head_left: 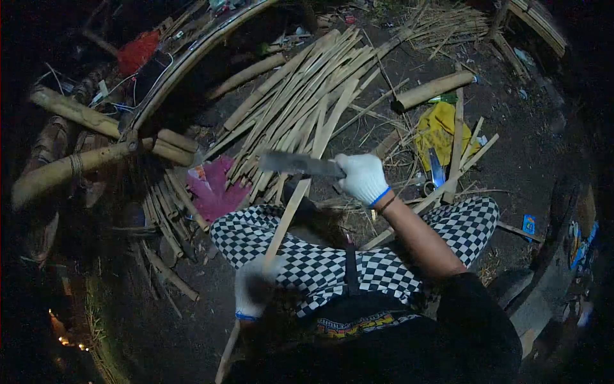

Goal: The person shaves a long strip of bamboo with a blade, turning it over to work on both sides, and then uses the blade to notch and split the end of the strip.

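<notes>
My right hand, in a white knit glove with a blue cuff, is closed round the handle of a machete. Its broad, dull blade points left and crosses over a long bamboo strip in this view. Down by my left thigh, my left hand, gloved the same way, is wrapped round the lower part of that strip; a dark blur covers part of the glove. The strip slants from beyond the blade down past my left hand. Behind the blade lies a big pile of split bamboo strips.
A cut bamboo pole and a yellow cloth lie at the right. Pink plastic sits left of my knee. Thick bamboo poles form a frame at the left. A blade-like metal tool rests near the yellow cloth.
</notes>
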Motion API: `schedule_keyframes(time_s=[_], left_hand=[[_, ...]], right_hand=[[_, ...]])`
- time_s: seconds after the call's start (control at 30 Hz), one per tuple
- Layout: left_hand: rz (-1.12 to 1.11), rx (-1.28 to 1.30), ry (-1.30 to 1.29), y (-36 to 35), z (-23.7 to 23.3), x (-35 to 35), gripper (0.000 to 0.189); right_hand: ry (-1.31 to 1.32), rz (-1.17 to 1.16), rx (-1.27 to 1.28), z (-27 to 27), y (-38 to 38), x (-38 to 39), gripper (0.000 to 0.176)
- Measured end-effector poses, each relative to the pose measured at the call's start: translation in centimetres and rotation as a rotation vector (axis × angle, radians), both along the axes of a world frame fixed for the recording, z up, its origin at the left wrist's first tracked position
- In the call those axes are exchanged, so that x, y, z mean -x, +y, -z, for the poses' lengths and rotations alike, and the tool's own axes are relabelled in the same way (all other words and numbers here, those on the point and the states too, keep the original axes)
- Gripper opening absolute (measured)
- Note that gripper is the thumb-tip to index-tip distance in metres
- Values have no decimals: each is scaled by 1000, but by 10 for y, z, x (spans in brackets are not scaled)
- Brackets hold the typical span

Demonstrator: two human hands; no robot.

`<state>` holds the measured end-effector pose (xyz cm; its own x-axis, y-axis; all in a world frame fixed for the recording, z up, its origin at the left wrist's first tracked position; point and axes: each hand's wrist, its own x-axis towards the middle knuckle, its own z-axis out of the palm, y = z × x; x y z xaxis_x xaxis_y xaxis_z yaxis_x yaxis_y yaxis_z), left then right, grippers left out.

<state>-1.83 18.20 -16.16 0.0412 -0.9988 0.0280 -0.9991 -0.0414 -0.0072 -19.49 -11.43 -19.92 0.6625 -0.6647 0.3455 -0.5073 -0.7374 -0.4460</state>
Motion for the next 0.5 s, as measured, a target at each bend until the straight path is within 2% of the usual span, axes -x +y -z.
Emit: schedule_keyframes(time_s=[0.07, 0.1, 0.17, 0.2, 0.27, 0.37, 0.5], left_hand=[[-265, 136, 646, 8, -1, 4, 23], [-261, 136, 642, 9, -8, 5, 23], [-564, 49, 1028, 8, -35, 15, 23], [-565, 48, 1027, 11, -32, 14, 23], [-480, 91, 676, 17, -22, 12, 24], [-424, 36, 558, 18, -19, 1, 26], [-367, 94, 415, 21, -32, 0, 29]], right_hand=[[15, 133, 9, -8, -20, -4, 18], [-60, 183, -32, -4, -33, -4, 19], [1, 289, -89, -8, -50, -3, 18], [25, 315, -108, -7, -54, -2, 18], [20, 282, -77, -1, -53, 2, 18], [8, 282, -40, 5, -65, 4, 19], [-32, 335, -98, 3, -80, 2, 19]])
